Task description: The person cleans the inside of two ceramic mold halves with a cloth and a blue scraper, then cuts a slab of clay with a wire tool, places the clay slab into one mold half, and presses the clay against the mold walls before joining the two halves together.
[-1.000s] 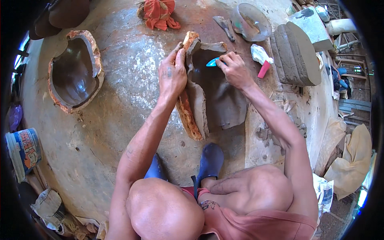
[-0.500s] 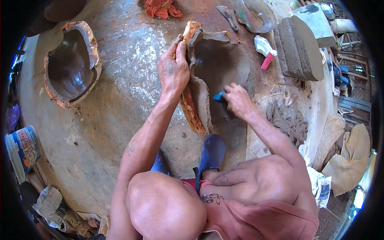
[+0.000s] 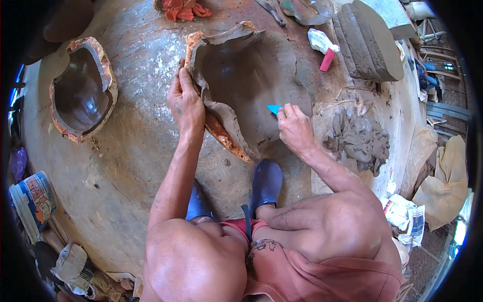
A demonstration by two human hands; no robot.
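Observation:
In front of me is a plaster-like mould [image 3: 221, 135] with an orange-stained rim, lined inside with wet grey-brown clay [image 3: 251, 80]. The clay's edge is ragged and stands above the rim along the left side. My left hand [image 3: 187, 103] grips that left rim, thumb on top and fingers round the outside. Inside the lower right part of the hollow, my right hand [image 3: 297, 126] pinches a small blue scraper [image 3: 273, 108]. The scraper's tip is at the clay surface; whether it touches I cannot tell.
A second clay-lined mould half [image 3: 111, 75] lies at left. To the right are stacked clay slabs [image 3: 365, 43], a pile of clay scraps [image 3: 358, 136], a pink cylinder [image 3: 327, 59] and a white plastic bag [image 3: 320, 40]. An orange cloth [image 3: 183, 9] lies at the far edge.
The mould has tipped back to the left, so more of its clay-lined hollow faces me. My left hand moved left with the rim; my right hand keeps the scraper inside.

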